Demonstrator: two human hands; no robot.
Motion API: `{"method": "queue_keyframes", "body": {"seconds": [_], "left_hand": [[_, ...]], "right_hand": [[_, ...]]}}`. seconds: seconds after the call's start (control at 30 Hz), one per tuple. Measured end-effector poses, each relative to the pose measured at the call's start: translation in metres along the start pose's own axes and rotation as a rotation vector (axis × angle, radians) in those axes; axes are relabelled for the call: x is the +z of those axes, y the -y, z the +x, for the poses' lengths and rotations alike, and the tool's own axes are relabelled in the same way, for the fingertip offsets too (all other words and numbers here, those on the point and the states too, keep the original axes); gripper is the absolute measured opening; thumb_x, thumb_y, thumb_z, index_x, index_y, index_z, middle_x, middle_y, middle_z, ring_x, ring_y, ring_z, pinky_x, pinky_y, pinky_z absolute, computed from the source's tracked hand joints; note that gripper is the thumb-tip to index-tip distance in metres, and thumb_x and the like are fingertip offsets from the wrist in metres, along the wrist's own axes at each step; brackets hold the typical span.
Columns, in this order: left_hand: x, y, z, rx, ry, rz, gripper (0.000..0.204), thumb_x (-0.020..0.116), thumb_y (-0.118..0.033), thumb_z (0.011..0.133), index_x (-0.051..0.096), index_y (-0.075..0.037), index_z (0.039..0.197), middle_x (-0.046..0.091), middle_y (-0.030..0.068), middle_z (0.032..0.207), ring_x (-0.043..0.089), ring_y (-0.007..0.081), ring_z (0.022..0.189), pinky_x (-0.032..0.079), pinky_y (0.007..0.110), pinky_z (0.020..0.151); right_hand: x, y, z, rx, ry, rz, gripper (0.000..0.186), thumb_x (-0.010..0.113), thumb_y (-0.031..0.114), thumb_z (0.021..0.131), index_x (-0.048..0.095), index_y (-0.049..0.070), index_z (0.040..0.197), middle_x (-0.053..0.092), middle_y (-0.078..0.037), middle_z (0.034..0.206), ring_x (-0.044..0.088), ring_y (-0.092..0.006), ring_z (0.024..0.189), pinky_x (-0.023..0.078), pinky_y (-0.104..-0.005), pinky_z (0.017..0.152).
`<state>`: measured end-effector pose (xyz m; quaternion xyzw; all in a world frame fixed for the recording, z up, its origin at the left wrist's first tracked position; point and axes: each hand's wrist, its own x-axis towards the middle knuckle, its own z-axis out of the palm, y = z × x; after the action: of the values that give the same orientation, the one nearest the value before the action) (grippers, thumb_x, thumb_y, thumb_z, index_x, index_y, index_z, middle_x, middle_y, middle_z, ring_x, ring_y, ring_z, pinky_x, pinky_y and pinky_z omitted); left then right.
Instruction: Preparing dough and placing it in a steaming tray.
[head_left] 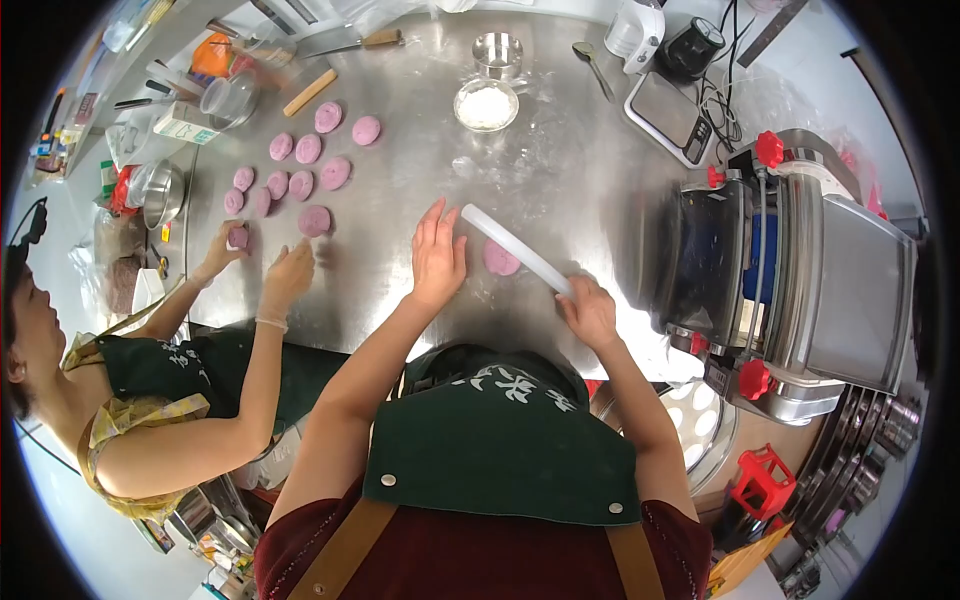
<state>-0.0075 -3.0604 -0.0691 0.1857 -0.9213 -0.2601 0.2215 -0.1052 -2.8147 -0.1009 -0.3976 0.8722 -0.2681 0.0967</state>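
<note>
A flat round of purple dough [497, 261] lies on the steel worktable [385, 215] in front of me. Across its upper right edge slants a white rolling pin [522, 250], its far end up to the left. My right hand [592, 312] is closed around the pin's near end. Beside the dough, my left hand [438, 258] is open with fingers stretched out, apart from the pin by a small gap. Beyond them stands a bowl of white flour [487, 106], and traces of flour dust the steel around it.
At left, a co-worker's hands [288, 277] handle a purple dough piece [237, 238] near several purple dough rounds [308, 149]. A wooden rolling pin [310, 92] and metal cup [497, 55] lie farther back. At right are a digital scale [665, 112] and a roller machine [790, 270].
</note>
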Motion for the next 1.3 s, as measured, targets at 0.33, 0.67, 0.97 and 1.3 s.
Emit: {"method": "queue_keyframes", "body": {"seconds": [0.33,0.67,0.97,1.3], "left_hand": [[-0.004,0.003,-0.007,0.172,0.222,0.205,0.036,0.056,-0.018,0.075,0.05,-0.008,0.109,0.047,0.01,0.115,0.038,0.0272,0.114,0.022,0.046,0.097],[0.016,0.024,-0.029,0.046,0.225,0.163,0.025,0.056,-0.016,0.075,0.055,-0.006,0.099,0.049,0.0108,0.094,0.045,0.0276,0.093,0.028,0.045,0.092],[0.038,0.033,-0.004,-0.12,0.158,0.354,0.044,0.044,-0.028,0.083,0.039,0.0,0.117,0.032,0.0224,0.126,0.029,0.0366,0.118,0.022,0.048,0.097],[0.038,0.034,0.008,-0.096,0.218,0.344,0.055,0.05,-0.029,0.079,0.035,0.0,0.123,0.025,0.022,0.131,0.021,0.0355,0.123,0.014,0.05,0.099]], "right_hand": [[-0.016,-0.008,0.042,-0.268,0.035,-0.23,0.029,0.063,0.019,0.067,0.051,0.008,0.091,0.052,-0.004,0.083,0.05,-0.0214,0.08,0.037,-0.0334,0.072],[-0.002,-0.006,0.071,-0.315,0.061,-0.179,0.033,0.063,0.025,0.068,0.056,0.008,0.095,0.051,-0.005,0.087,0.047,-0.0207,0.086,0.034,-0.0345,0.077],[0.017,0.001,0.105,-0.148,-0.099,-0.329,0.05,0.051,0.035,0.078,0.046,0.001,0.114,0.04,-0.016,0.122,0.038,-0.0295,0.111,0.024,-0.0433,0.097],[0.027,-0.003,0.108,-0.036,-0.09,-0.355,0.055,0.053,0.034,0.076,0.042,0.0,0.118,0.032,-0.017,0.129,0.029,-0.0308,0.12,0.018,-0.0452,0.1]]}}
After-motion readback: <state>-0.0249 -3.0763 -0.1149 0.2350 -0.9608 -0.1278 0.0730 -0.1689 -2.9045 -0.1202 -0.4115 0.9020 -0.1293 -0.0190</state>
